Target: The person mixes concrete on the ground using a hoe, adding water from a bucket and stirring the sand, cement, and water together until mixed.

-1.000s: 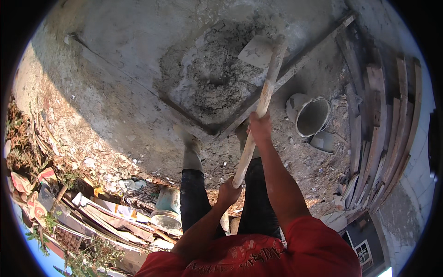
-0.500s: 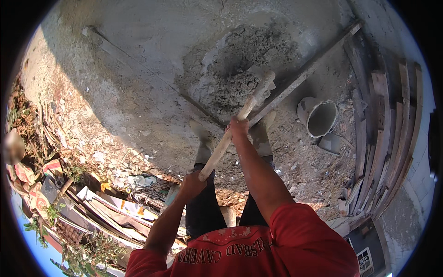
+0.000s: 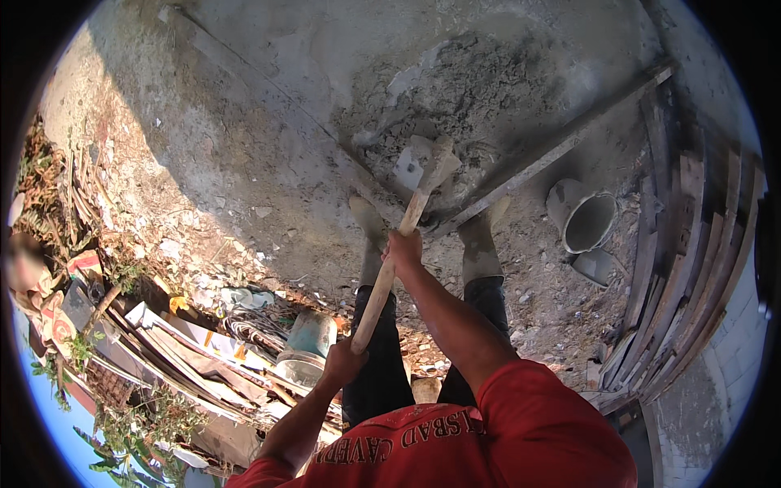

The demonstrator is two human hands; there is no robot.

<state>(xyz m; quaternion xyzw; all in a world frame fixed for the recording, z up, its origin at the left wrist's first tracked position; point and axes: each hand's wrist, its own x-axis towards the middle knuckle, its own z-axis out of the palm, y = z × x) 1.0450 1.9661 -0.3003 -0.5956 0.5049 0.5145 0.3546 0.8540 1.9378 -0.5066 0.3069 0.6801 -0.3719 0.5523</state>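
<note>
Rough ground [image 3: 187, 236] scattered with rubble, sunlit at the left and shaded beyond, lies under the standing person, whose red shirt [image 3: 431, 447] fills the lower edge. Dark trousers [image 3: 378, 366] run down from it into muddy boots, set apart. Closest of the two hands is the left hand [image 3: 346, 363], its fingers curled around the butt end of a wooden handle [image 3: 374, 311]. Farther up the same handle, the right hand [image 3: 404, 246] is wrapped tightly around the wood, above the gap between the left boot [image 3: 373, 232] and the right boot [image 3: 480, 248].

Off to the left, a teal bucket [image 3: 314, 332] sits beside a heap of scrap boards [image 3: 175, 337]. To the right, a grey bucket [image 3: 561, 203] leans with its mouth toward the person, a small grey piece [image 3: 595, 267] just beside it, and long planks [image 3: 691, 252] lie stacked farther out.

Ahead of the boots, a long board [image 3: 553, 159] slants away to the right and a thinner strip [image 3: 260, 73] slants to the left. Between them, at the handle's far end, the pale hoe blade [image 3: 413, 161] is at the near edge of a lumpy grey mix [image 3: 496, 93]. Smooth grey floor [image 3: 285, 41] stretches beyond.
</note>
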